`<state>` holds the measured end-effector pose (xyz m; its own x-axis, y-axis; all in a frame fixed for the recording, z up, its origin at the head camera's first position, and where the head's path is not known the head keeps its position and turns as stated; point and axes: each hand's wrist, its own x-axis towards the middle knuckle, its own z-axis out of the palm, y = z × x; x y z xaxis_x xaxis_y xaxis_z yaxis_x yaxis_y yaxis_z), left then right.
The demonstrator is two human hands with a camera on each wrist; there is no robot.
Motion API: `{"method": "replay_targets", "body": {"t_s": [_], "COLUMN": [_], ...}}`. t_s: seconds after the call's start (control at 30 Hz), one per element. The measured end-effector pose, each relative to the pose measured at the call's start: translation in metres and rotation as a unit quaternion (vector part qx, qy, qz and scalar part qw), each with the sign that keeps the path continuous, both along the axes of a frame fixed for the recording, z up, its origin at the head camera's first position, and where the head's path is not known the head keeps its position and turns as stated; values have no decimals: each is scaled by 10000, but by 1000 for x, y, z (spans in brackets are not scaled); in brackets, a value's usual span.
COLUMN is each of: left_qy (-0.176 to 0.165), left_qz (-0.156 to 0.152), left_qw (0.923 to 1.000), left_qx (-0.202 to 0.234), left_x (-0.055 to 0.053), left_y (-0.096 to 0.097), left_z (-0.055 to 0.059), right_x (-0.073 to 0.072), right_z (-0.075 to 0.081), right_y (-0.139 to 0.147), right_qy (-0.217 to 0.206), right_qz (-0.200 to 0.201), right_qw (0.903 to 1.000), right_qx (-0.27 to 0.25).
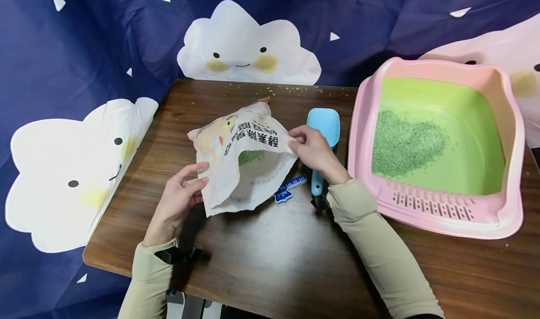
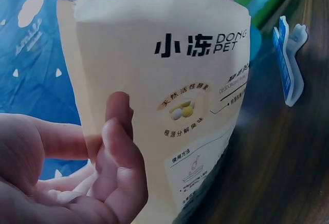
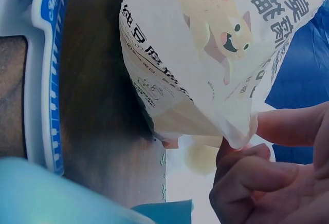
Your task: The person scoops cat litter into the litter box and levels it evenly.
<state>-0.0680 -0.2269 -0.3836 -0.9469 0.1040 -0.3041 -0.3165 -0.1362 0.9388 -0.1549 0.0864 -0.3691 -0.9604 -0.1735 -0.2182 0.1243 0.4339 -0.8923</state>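
A white printed bag of cat litter (image 1: 219,178) stands on the table with its mouth open toward me, green pellets (image 1: 250,156) visible inside. My left hand (image 1: 179,199) pinches the left edge of the mouth; in the left wrist view, thumb and fingers hold the bag's side (image 2: 169,80). My right hand (image 1: 314,152) pinches the right edge, and the right wrist view shows a corner of the bag (image 3: 226,100) between thumb and fingers. A blue scoop (image 1: 323,122) lies partly under my right hand. Beside the bag is a blue and white bag clip (image 1: 291,185).
To the right stands a pink litter box (image 1: 363,131) with a green inside and a heap of green litter (image 1: 405,143). Crumbs of litter (image 1: 274,89) lie along the table's back edge. A blue cloth with clouds (image 1: 249,42) hangs behind the wooden table (image 1: 261,253).
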Motion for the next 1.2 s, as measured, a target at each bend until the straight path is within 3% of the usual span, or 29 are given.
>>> {"method": "replay_targets", "body": {"t_s": [0.43, 0.77, 1.03, 1.13, 1.2], "left_qy": [586, 884, 1281, 1479, 1554], "left_qz": [586, 769, 1779, 1884, 1776], "left_qw": [9954, 9905, 9756, 9707, 9712], "left_qx": [472, 717, 129, -197, -329], "left_x": [-3, -8, -9, -8, -6], "left_y": [-18, -29, -29, -26, -25], "left_z": [7, 9, 11, 10, 9], "right_x": [-12, -14, -12, -12, -12], "right_z": [10, 12, 14, 14, 14], "right_y": [6, 8, 7, 6, 6], "right_qy": [326, 150, 213, 291, 306], "right_qz": [-453, -464, -395, -338, -278], "right_qw": [9983, 9979, 9987, 9989, 9991], "right_qx": [-145, -416, -238, -129, -85]}}
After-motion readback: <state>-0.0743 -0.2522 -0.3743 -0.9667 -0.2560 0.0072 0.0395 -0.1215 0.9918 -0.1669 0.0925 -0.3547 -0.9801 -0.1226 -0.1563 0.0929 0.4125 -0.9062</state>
